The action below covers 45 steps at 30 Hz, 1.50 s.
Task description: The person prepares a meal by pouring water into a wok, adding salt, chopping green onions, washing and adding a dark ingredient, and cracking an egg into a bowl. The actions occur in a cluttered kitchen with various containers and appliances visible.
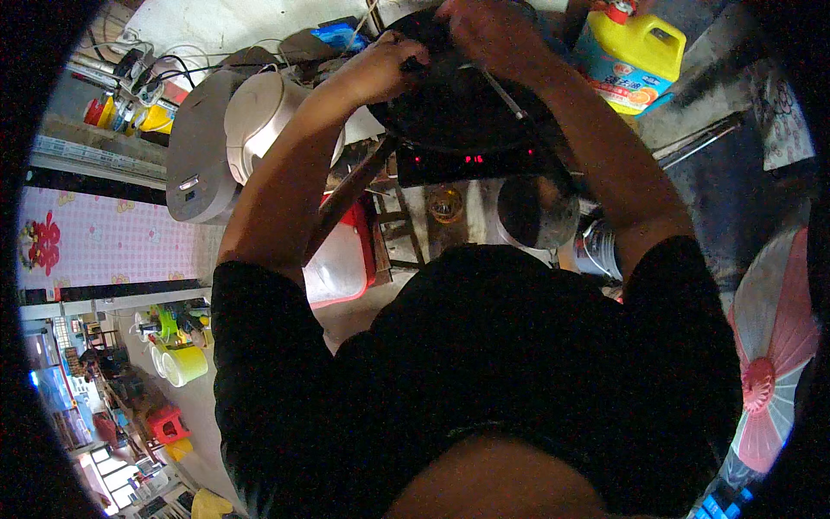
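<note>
A dark wok (467, 125) sits on a black cooktop (415, 169) with a red lit display. My left hand (380, 71) is at the wok's left side, its fingers curled round a small dark part that I cannot make out clearly. Over the far right of the wok is my right hand (488, 35), bent at the wrist and partly smeared; its fingertips reach toward the far rim, and what they hold, if anything, is not clear. A thin metal utensil handle (506, 95) slants across the wok below my right hand. The inside of the wok is too dark to read.
At left stand a grey rice cooker (194, 160) and a pale pot (251, 117), with cables behind. A yellow jug (661, 52) is at far right. Below are a red-rimmed bin (346, 259), an amber jar (447, 205) and a bucket (596, 249). A pink fan (759, 385) is at right.
</note>
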Available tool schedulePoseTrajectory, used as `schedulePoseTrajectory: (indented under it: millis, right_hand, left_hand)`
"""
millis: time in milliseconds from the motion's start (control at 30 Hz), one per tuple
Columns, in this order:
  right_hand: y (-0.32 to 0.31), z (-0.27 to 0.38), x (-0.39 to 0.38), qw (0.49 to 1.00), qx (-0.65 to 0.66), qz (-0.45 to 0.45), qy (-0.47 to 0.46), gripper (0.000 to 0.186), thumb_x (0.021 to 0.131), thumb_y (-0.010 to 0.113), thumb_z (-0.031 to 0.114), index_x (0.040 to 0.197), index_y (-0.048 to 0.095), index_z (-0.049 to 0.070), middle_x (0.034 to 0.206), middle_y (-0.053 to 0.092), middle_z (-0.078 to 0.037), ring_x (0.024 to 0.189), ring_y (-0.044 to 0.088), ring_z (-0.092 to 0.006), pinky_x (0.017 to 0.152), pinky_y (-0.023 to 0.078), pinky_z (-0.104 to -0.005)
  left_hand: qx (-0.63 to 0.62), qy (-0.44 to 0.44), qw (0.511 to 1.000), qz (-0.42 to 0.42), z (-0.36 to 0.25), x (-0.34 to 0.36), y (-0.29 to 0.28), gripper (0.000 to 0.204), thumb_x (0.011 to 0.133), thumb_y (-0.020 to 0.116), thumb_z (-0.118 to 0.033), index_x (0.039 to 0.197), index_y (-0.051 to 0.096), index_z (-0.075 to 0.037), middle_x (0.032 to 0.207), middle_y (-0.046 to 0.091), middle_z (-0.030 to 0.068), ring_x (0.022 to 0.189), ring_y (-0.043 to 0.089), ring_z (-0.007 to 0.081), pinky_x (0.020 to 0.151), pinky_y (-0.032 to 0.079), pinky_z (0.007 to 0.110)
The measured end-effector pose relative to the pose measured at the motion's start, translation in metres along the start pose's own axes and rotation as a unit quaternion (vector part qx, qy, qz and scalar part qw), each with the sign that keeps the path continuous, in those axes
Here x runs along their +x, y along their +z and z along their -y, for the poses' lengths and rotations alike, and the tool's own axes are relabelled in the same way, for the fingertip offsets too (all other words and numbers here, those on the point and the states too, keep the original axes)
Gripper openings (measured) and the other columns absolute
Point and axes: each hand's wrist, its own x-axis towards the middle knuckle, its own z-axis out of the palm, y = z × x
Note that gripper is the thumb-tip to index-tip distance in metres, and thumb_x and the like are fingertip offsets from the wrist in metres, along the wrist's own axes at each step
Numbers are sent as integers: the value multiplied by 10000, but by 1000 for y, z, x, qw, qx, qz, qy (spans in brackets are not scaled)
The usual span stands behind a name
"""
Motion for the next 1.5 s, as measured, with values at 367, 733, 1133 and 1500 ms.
schedulePoseTrajectory:
  millis: [367, 733, 1133, 1500]
  right_hand:
    - [-33, 13, -13, 996, -48, 39, -60, 197, 885, 585, 214, 1035, 657, 108, 1171, 609, -90, 1072, 580, -275, 938, 445, -428]
    - [-113, 63, -104, 945, 116, 294, 90, 548, 800, 678, 300, 1283, 503, 106, 1096, 569, -182, 1069, 565, -333, 944, 454, -403]
    - [-148, 12, -131, 880, 181, 313, 310, 609, 821, 531, 95, 1406, 365, 130, 1284, 523, -184, 1143, 546, -301, 960, 443, -388]
    - [-141, 42, -105, 869, 154, 387, 269, 607, 823, 600, 81, 1396, 426, 181, 1317, 533, -168, 1163, 551, -319, 975, 442, -391]
  left_hand:
    - [-593, -158, 790, -3, -39, 4, -29, 627, 936, 496, -125, 1491, 204, -109, 1002, 672, 136, 791, 679, 252, 828, 517, 325]
    - [-319, -184, 930, 3, -12, -61, -37, 575, 954, 564, -236, 1461, 312, -140, 986, 667, 108, 963, 628, 180, 860, 457, 293]
    - [-312, -312, 895, -66, -64, -198, -61, 506, 957, 540, -95, 1432, 381, -165, 1005, 622, 62, 922, 575, 124, 846, 448, 255]
    - [-443, -351, 821, -84, -91, -246, -18, 471, 947, 558, -114, 1398, 423, -97, 1077, 626, 74, 950, 577, 128, 832, 458, 253]
